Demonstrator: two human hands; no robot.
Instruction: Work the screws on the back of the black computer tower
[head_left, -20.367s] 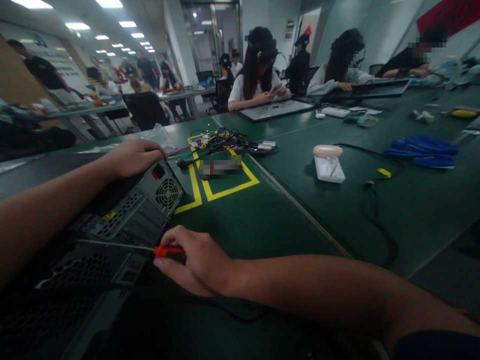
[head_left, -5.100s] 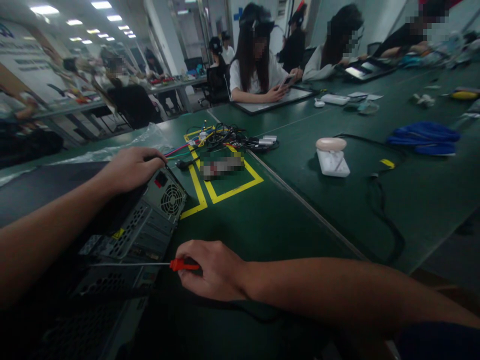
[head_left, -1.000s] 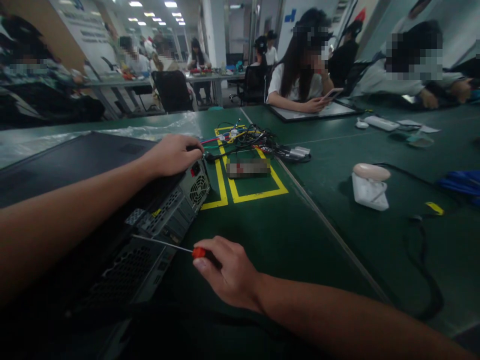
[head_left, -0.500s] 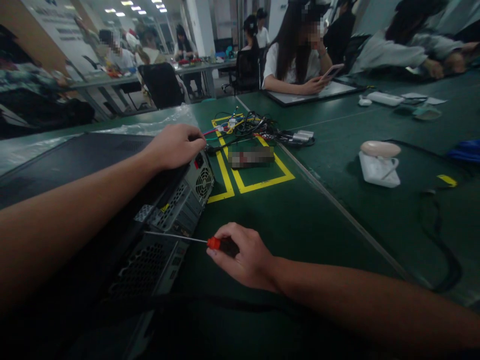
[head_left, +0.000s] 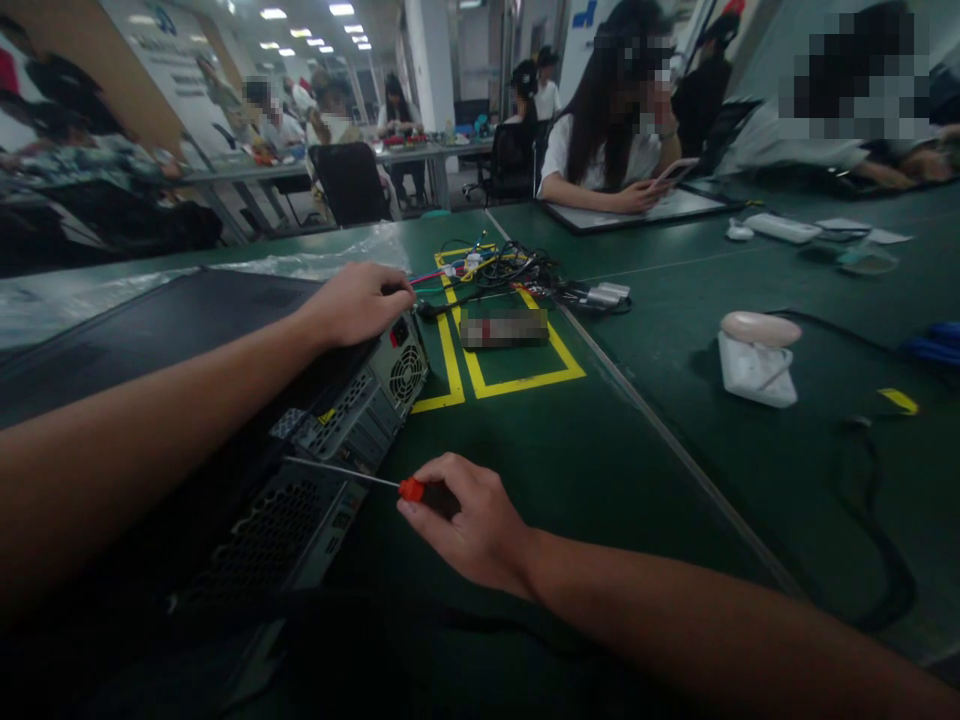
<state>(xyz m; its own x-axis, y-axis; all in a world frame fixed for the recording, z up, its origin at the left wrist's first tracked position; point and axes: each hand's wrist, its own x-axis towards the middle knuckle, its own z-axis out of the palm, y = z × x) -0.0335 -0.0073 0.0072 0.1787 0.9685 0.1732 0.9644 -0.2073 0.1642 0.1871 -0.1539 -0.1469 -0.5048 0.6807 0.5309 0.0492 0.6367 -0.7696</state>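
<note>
1. Since the picture before last, little has changed; further back, the screwdriver's (head_left: 411, 489) shaft looked nearly level, and now it slopes up towards the case. The person (head_left: 559, 165) opposite has since raised one hand to the face, the other holding a phone (head_left: 677, 172).
2. The green table (head_left: 600, 450) stretches right across, marked with yellow tape (head_left: 525, 383).
3. On its left side sits the black computer case (head_left: 165, 320), its vented metal back facing right.
4. The left hand (head_left: 356, 300) rests over the case's top edge, fingers close together and curled; I can't make out their tips.
5. The right hand (head_left: 476, 515) pinches the red handle between thumb and forefinger, other fingers curled behind. The shaft reaches the case's back; whether its tip touches, I can't tell.
6. Beyond the case lies a cable tangle (head_left: 517, 268).
7. Well to the right sits a small white box (head_left: 757, 375).
</note>
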